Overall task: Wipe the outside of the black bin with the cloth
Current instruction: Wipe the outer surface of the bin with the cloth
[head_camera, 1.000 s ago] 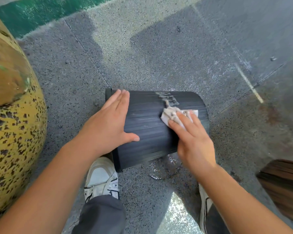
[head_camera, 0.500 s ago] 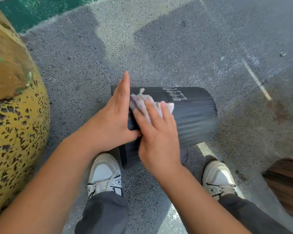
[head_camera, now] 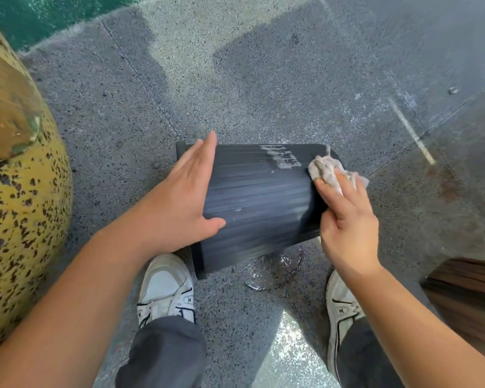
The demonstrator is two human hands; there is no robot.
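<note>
Fingers [head_camera: 337,191] of the right hand [head_camera: 347,228] are bent a bit & press the cloth [head_camera: 329,168] onto the right end of the black bin [head_camera: 258,200]. Fingers of the left hand [head_camera: 185,197] are straight & flat on the bin's left end, near its rim, holding nothing, just pushing down so it can't roll. White shoes [head_camera: 165,287] sit nearest, w/ a wet patch [head_camera: 275,270] on the floor [head_camera: 263,79] just under the bin. Bin lies on its side on the floor, btwn the feet & the far gray slabs. A yellow spotted thing [head_camera: 20,219] stands at the left.

Bin looks light, stiff plastic w/ ridges, prob. slippy when wet, so a flat palm near the rim is a good hold. Cloth is soft & damp, easy to bunch up.

Half a sec ago the cloth hand was right beside the left hand; now it's slid to the far right end. White smear [head_camera: 283,159] on top is still there.
</note>
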